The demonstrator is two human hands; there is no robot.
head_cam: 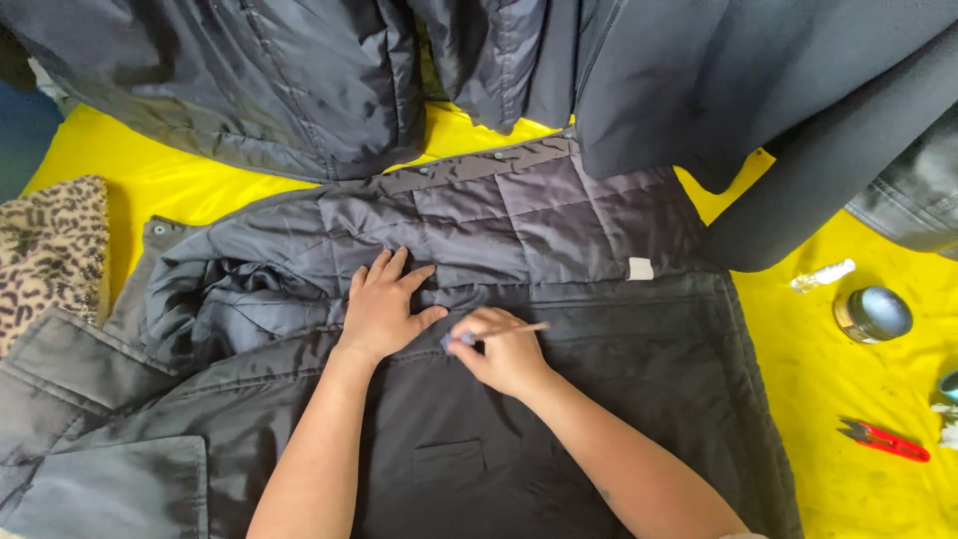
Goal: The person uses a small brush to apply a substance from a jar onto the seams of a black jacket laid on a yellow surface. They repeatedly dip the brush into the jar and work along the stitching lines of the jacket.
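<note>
Plainly, only the head view is given, and in it a dark quilted jacket (519,240) is seen spread lining-up over a yellow-covered desk (828,499). The left hand (384,309) is laid flat on the lining, its fingers (391,268) spread wide and holding nothing, so that the fabric is pressed smooth just beside the seam. The right hand (504,351) is closed in a narrow pinch on a thin stick-like tool (524,328), and a small bluish piece (457,340) is touched beneath its fingertips; what that piece is cannot be told. The two hands are kept close together at the jacket's middle. For the work to be done well, the cloth is best held taut and flat under the left palm, and the tool kept low and steady. Red thread snips (886,440), a round tin (873,313) and a small clear bottle (822,274) are seen well apart at the right. Other dark garments (299,80) are draped above.
</note>
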